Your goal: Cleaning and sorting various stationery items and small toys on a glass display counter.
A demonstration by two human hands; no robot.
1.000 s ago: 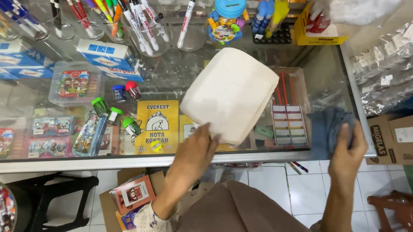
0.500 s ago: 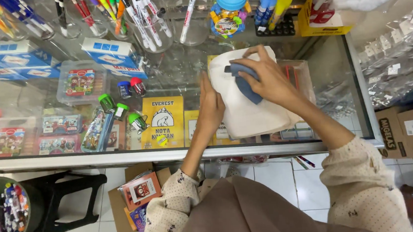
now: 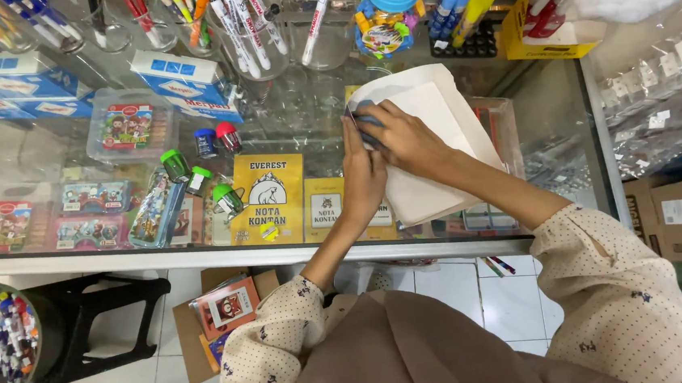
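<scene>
1. I see the white bag (image 3: 435, 152) lying flat on the glass table (image 3: 286, 115).
2. My left hand (image 3: 363, 178) presses it, fingers together.
3. My right hand (image 3: 403, 138) pinches a blue item (image 3: 365, 121) at the bag's mouth; it looks only partly in.

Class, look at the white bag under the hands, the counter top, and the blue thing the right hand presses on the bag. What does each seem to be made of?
Bag: probably matte paper, flat with crisp folded edges.
Counter top: glass, clear and glossy; goods show through beneath it.
Blue thing: unclear, mostly hidden by the right hand; perhaps soft cloth.
</scene>
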